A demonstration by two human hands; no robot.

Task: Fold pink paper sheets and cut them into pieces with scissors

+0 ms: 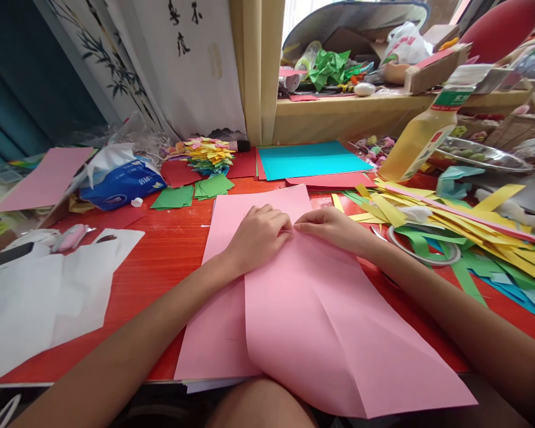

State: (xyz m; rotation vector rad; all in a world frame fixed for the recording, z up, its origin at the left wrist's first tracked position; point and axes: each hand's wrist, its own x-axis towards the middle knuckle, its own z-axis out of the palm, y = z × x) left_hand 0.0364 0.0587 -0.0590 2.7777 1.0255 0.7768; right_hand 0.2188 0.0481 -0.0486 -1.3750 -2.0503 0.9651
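Note:
A large sheet of pink paper (312, 333) bends over the front table edge, a crease running through its lower part. My right hand (323, 229) pinches its top edge between thumb and fingers. Close by on the left, my left hand (261, 235) has its fingers curled in at the same edge, closed on the paper; its fingertips are partly hidden. Underneath lies a stack of pink paper (218, 297), with whitish sheets showing below it at the front.
Yellow paper strips (485, 220) and a roll of tape (428, 252) lie at right, near a tilted-looking bottle (421, 134). Green squares (173, 198), blue paper (312, 159) and a folded-paper stack (209, 156) lie behind. At left are a tissue pack (120, 184) and white paper (49, 297).

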